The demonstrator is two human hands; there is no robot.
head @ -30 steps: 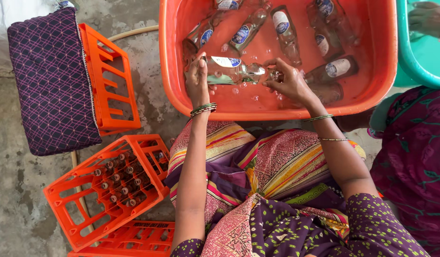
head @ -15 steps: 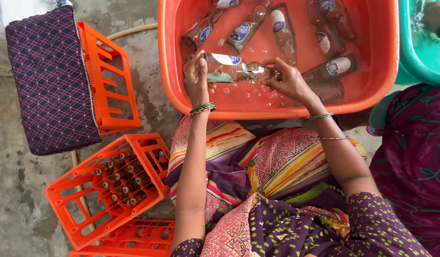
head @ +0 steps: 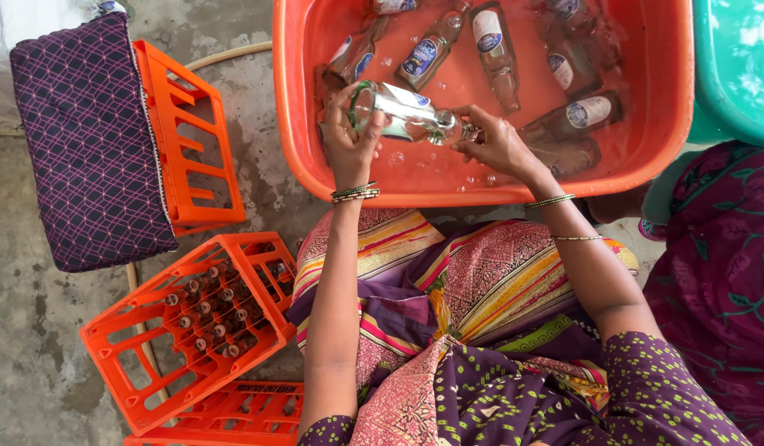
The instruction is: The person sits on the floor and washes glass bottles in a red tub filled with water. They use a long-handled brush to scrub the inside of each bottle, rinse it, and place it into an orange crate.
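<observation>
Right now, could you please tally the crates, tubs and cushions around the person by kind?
Orange crates: 3
Tubs, one orange and one teal: 2
Purple cushion: 1
Total: 6

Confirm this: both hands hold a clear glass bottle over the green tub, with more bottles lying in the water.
Not quite. In the head view the left hand and right hand hold the clear glass bottle over the orange tub, not the green tub beside it. Other bottles do lie in the water.
</observation>
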